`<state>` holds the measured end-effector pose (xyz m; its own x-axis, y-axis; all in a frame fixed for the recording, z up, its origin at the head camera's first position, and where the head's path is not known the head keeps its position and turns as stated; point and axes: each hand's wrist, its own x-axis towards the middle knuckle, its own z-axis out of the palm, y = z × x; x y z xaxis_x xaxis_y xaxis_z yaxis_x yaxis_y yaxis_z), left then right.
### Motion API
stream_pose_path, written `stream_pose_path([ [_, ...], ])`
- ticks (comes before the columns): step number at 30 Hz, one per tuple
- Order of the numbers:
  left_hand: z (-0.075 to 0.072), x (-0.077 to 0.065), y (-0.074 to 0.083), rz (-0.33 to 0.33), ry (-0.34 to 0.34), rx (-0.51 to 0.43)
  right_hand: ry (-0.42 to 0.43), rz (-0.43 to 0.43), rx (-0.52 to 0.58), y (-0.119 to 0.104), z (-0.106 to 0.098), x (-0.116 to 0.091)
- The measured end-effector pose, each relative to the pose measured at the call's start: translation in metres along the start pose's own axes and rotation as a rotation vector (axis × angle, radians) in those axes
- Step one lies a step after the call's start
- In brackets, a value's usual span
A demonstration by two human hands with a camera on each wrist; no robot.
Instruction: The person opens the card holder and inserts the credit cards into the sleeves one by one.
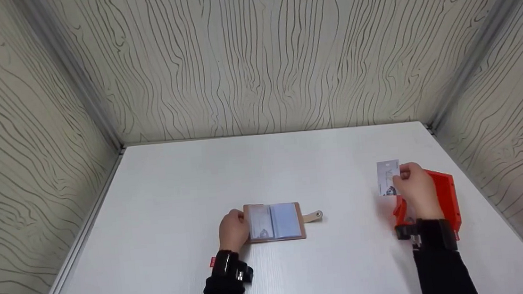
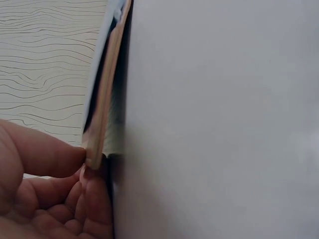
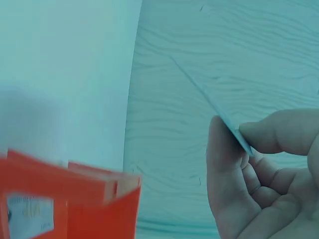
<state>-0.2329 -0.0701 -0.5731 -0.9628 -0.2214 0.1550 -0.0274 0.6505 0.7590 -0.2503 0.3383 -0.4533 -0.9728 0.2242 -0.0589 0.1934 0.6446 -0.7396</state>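
An open card holder [image 1: 287,220] with a brown cover and clear sleeves lies on the white table; a card shows in its left sleeve. My left hand [image 1: 234,230] pinches the holder's left edge between thumb and finger, and the left wrist view shows that cover edge [image 2: 102,104] slightly off the table. Over on the right, my right hand [image 1: 419,187] pinches a grey-white card [image 1: 387,177] by its edge, held up in the air. The right wrist view has the same card [image 3: 212,104] almost edge-on between thumb and forefinger.
Below my right hand stands a red open box [image 1: 447,202], partly hidden by the hand and wrist. Another card [image 3: 31,216] is inside it. The holder's strap [image 1: 313,216] with a snap sticks out rightward. Wood-patterned walls [image 1: 253,57] enclose the table's back and sides.
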Motion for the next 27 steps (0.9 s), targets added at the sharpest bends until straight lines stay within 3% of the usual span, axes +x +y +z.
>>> stream_pose_path([
  [9,0.000,0.000,-0.001,0.015,0.013,-0.001,-0.021,-0.095,-0.006,-0.021,0.034,-0.002],
  [27,0.000,0.000,0.000,-0.006,0.012,-0.019,-0.046,-0.163,0.050,-0.038,0.101,-0.004],
])
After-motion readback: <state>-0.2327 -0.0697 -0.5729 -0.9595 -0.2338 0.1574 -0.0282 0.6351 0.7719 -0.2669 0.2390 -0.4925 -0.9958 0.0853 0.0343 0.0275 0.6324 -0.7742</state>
